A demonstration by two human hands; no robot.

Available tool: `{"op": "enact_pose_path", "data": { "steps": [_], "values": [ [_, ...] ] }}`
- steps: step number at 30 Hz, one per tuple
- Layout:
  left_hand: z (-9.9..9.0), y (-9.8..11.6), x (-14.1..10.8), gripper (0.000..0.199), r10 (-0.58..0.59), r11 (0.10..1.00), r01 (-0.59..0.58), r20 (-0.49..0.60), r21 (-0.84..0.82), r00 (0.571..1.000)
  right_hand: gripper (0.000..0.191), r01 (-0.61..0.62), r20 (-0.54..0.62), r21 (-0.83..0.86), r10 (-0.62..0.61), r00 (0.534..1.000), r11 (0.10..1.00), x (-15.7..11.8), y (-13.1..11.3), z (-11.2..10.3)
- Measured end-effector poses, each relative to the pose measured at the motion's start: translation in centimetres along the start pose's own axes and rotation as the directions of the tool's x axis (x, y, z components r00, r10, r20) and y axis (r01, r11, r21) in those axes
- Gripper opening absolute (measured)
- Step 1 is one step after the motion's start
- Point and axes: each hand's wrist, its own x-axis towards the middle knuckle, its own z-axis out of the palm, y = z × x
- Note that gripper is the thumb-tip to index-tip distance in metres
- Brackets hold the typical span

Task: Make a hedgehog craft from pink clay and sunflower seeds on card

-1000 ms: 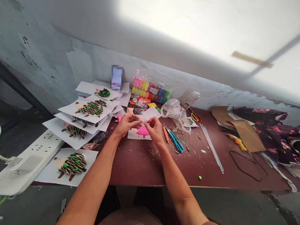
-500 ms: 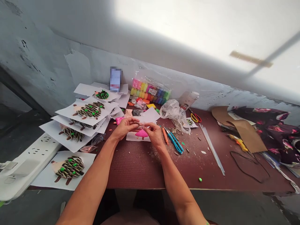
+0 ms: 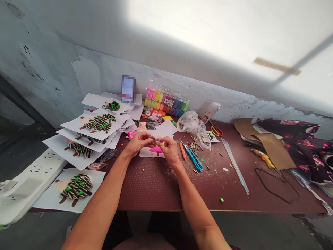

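Above the sheet of paper with a pink clay shape (image 3: 156, 149), my two hands meet with fingertips nearly touching. My left hand (image 3: 139, 143) is closed in a pinch on what looks like a small clear plastic wrapper (image 3: 157, 141) with something brownish in it. The fingers of my right hand (image 3: 169, 148) pinch the wrapper's other side. Its exact contents are too small to make out. Just right of my hands lie an orange pen (image 3: 183, 151), a blue-handled tool (image 3: 195, 159) and scattered sunflower seeds (image 3: 194, 146).
Stacked papers with seed hedgehogs (image 3: 97, 122) are on the left, near a white power strip (image 3: 28, 184). Behind are a pack of coloured clay (image 3: 166, 101), a plastic bag (image 3: 191, 123) and a bottle (image 3: 210, 111). Scissors (image 3: 216, 131), glue sticks (image 3: 235, 166) and a glue gun (image 3: 264, 158) lie right.
Both hands stay over the paper and their fingers have shifted slightly on the small piece. A brownish part now shows more at the left fingertips. The rest of the table looks the same.
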Motion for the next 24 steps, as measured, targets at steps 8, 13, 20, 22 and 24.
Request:
{"op": "enact_pose_path", "data": {
  "steps": [8,13,20,22,24],
  "values": [
    [0.34,-0.02,-0.05,0.039,0.022,0.999,-0.022,0.009,0.023,1.000,0.010,0.021,-0.017,-0.020,-0.022,1.000,1.000,-0.52,-0.48,0.66],
    [0.39,0.04,-0.07,0.045,0.005,0.999,-0.003,-0.043,0.050,0.999,0.011,0.043,-0.051,-0.017,-0.043,0.998,0.999,-0.76,-0.56,0.81],
    [0.32,-0.17,0.08,0.039,0.048,0.995,-0.046,-0.030,0.085,0.998,0.010,0.071,-0.040,-0.080,-0.074,0.996,0.994,-0.75,-0.31,0.92],
    [0.37,-0.21,0.14,0.038,0.055,0.995,-0.051,-0.043,0.087,0.998,0.010,0.089,-0.061,-0.104,-0.095,0.994,0.991,-0.76,-0.38,0.99],
    [0.43,-0.17,0.16,0.038,0.056,0.995,-0.052,-0.055,0.083,0.997,0.009,0.092,-0.075,-0.125,-0.102,0.992,0.988,-0.80,-0.52,1.06]
  ]
}}
